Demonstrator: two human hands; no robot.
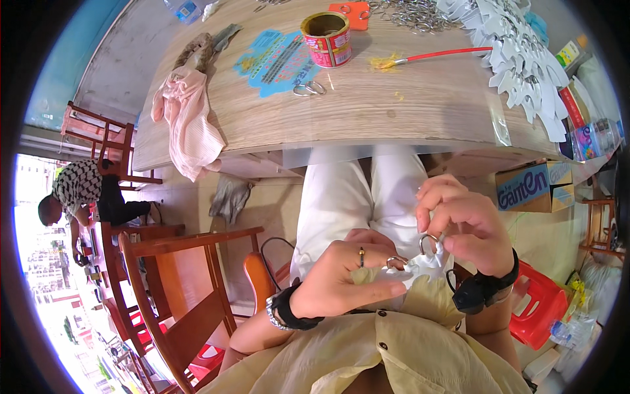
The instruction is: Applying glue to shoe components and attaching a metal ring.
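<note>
Over my lap, my left hand [357, 269] is closed on a white piece [425, 266] with a jagged edge, its thumb lying along the near side. One metal ring [396, 262] shows at that edge beside my left fingers. My right hand [467, 220] has its thumb and forefinger at a second, upright metal ring [430, 243], which meets the white piece. Whether this ring passes through the piece cannot be made out. Several similar white pieces [525, 79] lie heaped at the table's right, near a pile of metal rings [420, 14].
On the wooden table [394, 111] stand a red tin [328, 43], a red-handled brush [446, 54], a blue printed sheet [279, 62], loose rings [308, 88] and a pink cloth [187, 118]. A wooden chair [203, 308] is at my left, a red stool [541, 305] at right. Another person [82, 187] sits far left.
</note>
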